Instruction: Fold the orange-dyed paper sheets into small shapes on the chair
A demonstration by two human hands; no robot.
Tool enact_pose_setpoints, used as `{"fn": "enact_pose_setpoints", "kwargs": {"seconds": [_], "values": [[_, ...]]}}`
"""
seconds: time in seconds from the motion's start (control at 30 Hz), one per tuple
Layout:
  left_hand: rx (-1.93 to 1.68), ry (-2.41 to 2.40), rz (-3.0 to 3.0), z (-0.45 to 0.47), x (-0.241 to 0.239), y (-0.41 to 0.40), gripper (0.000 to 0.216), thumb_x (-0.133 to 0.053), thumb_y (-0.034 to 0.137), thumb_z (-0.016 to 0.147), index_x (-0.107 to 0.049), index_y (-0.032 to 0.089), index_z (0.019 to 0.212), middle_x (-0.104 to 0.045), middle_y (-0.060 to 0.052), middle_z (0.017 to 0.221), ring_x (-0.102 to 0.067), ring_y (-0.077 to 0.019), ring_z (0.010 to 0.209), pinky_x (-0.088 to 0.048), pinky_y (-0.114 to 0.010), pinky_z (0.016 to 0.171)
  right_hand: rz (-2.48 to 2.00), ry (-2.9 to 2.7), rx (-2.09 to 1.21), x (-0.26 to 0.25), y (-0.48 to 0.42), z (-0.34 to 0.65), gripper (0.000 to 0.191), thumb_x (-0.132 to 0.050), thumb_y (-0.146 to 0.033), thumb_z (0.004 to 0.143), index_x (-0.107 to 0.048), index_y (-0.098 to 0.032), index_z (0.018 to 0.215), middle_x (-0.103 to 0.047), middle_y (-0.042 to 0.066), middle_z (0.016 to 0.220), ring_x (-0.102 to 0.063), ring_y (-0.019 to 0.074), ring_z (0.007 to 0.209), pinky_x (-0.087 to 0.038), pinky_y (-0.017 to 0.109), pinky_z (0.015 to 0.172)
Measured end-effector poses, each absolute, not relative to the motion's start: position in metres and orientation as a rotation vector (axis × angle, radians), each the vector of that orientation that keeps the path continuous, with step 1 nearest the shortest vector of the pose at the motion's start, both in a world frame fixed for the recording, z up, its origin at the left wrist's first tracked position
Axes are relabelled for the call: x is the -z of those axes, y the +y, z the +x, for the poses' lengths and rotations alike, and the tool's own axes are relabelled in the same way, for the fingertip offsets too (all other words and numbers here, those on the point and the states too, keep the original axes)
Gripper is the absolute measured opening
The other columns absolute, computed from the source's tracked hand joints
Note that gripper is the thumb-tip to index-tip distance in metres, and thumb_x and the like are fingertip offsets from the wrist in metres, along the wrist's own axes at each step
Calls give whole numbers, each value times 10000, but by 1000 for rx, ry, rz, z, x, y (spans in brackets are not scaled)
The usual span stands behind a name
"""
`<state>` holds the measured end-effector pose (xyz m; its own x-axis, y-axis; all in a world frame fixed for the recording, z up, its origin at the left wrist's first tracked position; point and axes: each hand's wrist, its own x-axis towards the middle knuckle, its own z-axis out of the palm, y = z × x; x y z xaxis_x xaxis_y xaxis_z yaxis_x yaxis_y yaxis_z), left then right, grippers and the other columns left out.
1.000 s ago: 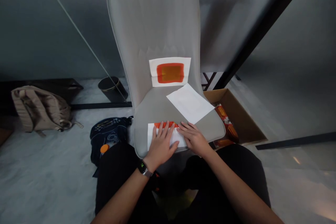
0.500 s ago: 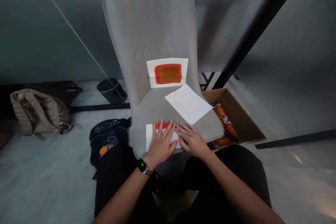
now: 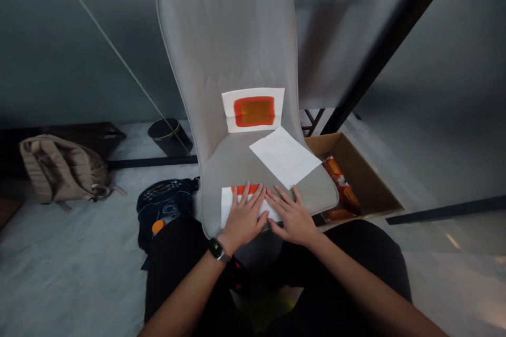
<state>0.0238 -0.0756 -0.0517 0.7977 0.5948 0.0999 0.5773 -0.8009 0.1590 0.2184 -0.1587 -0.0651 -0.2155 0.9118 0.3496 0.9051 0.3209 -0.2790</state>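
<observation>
A grey chair [image 3: 233, 52] stands in front of me. Both hands lie flat on a white paper with an orange patch [image 3: 228, 200] at the front of its seat. My left hand [image 3: 244, 216] covers the paper's middle, fingers spread and stretched. Beside it, my right hand [image 3: 291, 214] rests on the paper's right end, fingers apart too. A plain white sheet [image 3: 285, 156] lies tilted further back on the seat. Another white sheet with an orange rectangle [image 3: 253, 109] leans against the backrest.
A cardboard box [image 3: 366, 179] with orange packets stands on the floor at the right. On the left lie a dark blue bag [image 3: 164, 202] and a beige backpack [image 3: 59, 168]. A black round bin [image 3: 169, 134] sits behind the chair. A black diagonal post [image 3: 379, 47] rises at right.
My right hand has slid a little to the right along the paper and spread its fingers. The left hand has barely shifted.
</observation>
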Motion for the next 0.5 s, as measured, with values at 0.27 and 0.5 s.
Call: {"fn": "enact_pose_setpoints", "kwargs": {"seconds": [0.27,0.5], "values": [[-188,934,2847,24,48,-75,625,-437,431,1060,-327,199,1630,-301,-50,1701,-126,-391,1594,-151,-707,1246,-1629,-2128,-79,65,-157,220,722,-615,-342,931,-350,-287,1600,-512,57,1573,-403,369,1497,-30,717,1259],[-220,819,2838,12,52,-71,602,-414,456,1081,-339,201,1621,-345,-61,1682,-153,-306,1603,-223,-586,1269,-1633,-2160,-99,67,-157,223,703,-599,-407,946,-371,-270,1596,-496,60,1586,-370,354,1517,-38,697,1268]]}}
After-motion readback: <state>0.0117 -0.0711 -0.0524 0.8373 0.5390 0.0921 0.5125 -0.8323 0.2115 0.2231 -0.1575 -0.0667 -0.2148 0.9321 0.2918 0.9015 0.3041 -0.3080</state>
